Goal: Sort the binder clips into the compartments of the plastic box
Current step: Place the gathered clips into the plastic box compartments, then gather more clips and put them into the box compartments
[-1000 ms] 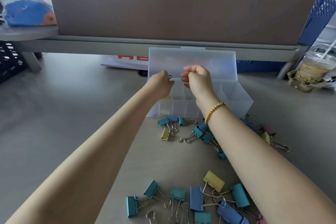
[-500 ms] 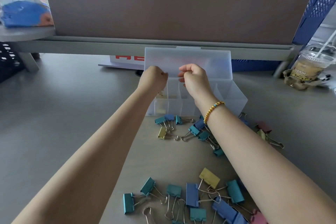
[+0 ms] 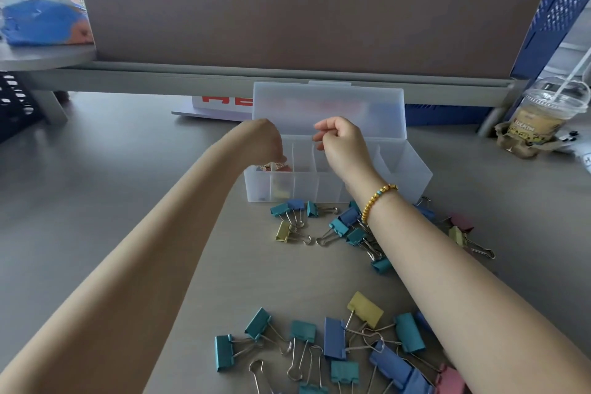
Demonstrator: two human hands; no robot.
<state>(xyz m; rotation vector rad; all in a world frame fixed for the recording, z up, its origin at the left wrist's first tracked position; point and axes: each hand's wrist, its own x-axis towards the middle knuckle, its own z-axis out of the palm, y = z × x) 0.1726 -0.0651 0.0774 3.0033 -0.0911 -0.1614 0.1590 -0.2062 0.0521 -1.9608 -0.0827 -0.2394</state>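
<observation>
A translucent plastic box (image 3: 415,169) stands in the middle of the desk with its lid (image 3: 329,109) raised. My left hand (image 3: 262,144) reaches down over the box's left-end compartments. Its fingertips pinch a small pink binder clip (image 3: 278,167) with gold handles. A yellow clip (image 3: 281,193) lies in the second compartment. My right hand (image 3: 342,144) hovers above the middle compartments with its fingers curled and nothing visible in them. Loose teal, blue and yellow clips (image 3: 339,227) lie just in front of the box. A second pile of clips (image 3: 335,345) lies nearer to me.
A pink and a yellow clip (image 3: 460,227) lie to the right of my right forearm. An iced drink cup (image 3: 543,112) stands at the far right. A grey shelf and brown partition (image 3: 287,16) close off the back, with a blue crate (image 3: 559,16) on the right and a black basket (image 3: 12,105) on the left.
My left hand has dropped from lid height down to the left-end compartments with the small clip. My right hand has stayed above the box, and the hands have moved apart.
</observation>
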